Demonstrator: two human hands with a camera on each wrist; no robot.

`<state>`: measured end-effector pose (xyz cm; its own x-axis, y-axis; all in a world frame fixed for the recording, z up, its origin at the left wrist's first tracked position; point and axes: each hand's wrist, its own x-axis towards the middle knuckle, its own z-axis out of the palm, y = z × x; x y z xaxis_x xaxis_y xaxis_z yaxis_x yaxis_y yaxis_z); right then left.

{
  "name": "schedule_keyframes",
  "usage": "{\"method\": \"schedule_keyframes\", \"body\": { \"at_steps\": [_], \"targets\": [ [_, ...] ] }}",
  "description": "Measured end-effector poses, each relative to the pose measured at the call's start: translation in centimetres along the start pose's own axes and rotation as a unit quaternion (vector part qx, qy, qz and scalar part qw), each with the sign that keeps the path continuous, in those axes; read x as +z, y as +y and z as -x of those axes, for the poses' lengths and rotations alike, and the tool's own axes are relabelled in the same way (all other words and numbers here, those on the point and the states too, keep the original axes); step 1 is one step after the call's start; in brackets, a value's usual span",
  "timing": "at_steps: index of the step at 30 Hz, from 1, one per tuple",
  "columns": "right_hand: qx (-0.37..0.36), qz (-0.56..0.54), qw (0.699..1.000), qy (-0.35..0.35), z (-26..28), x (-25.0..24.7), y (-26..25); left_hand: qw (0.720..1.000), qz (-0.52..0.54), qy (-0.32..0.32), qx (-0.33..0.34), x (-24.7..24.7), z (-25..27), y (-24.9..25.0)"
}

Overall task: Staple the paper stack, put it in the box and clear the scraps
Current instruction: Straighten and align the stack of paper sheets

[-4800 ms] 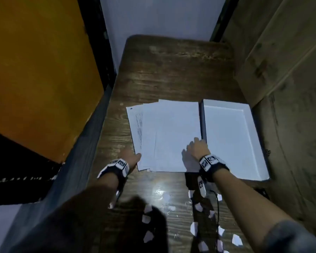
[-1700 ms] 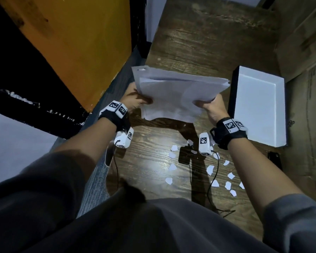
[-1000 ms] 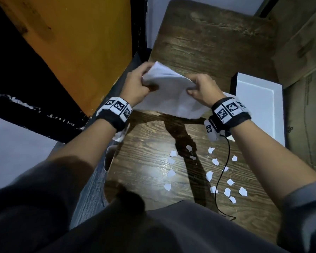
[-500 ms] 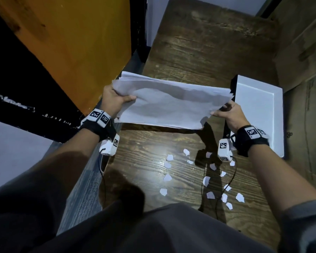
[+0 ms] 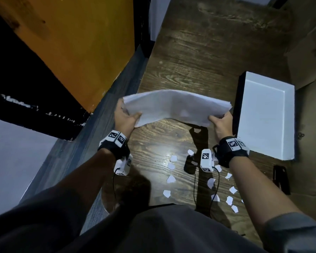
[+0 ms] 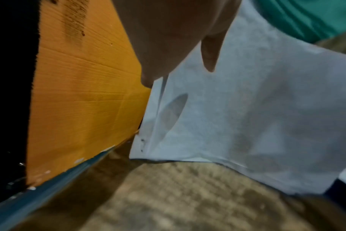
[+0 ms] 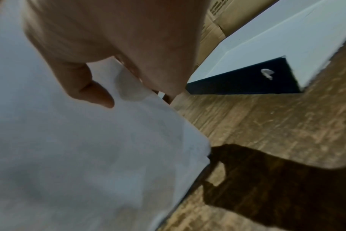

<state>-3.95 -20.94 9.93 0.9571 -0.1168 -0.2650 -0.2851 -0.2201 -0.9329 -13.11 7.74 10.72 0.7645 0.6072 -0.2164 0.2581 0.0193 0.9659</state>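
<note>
Both hands hold a white paper stack (image 5: 175, 105) above the dark wooden table (image 5: 199, 52), and the sheets arch upward in the middle. My left hand (image 5: 125, 115) grips the stack's left end (image 6: 237, 109), thumb on top. My right hand (image 5: 220, 121) grips the right end (image 7: 89, 148), beside the box. The shallow white box (image 5: 288, 121) with a black outer wall (image 7: 245, 81) lies open at the table's right. Several small white paper scraps (image 5: 171, 166) are scattered on the table near me. A black stapler (image 5: 281, 178) lies near the box's front corner.
An orange panel (image 5: 71, 42) rises along the table's left side, close to my left hand. Brown cardboard (image 5: 310, 52) stands right of the box. Wrist camera cables (image 5: 194, 181) hang over the scraps. My dark-clothed lap covers the table's near edge.
The stack was gathered off the table, lifted and turned in both hands. Since half a second ago it has come lower and nearer me, bowing upward between the hands.
</note>
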Motion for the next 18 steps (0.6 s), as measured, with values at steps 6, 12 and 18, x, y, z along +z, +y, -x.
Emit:
{"method": "schedule_keyframes", "body": {
  "at_steps": [6,12,18],
  "targets": [
    [0.005,0.004,1.0,-0.003,-0.1,1.1,0.5,0.993,-0.087,-0.039,-0.075,0.6,-0.8,-2.0],
    [-0.02,0.038,0.998,-0.042,-0.2,-1.4,0.7,0.991,-0.096,-0.057,-0.077,-0.7,-1.9,-2.3],
    [-0.017,0.037,0.999,-0.002,-0.3,-1.1,0.7,0.991,-0.133,-0.006,-0.024,0.1,-2.0,-3.0]
  ]
}}
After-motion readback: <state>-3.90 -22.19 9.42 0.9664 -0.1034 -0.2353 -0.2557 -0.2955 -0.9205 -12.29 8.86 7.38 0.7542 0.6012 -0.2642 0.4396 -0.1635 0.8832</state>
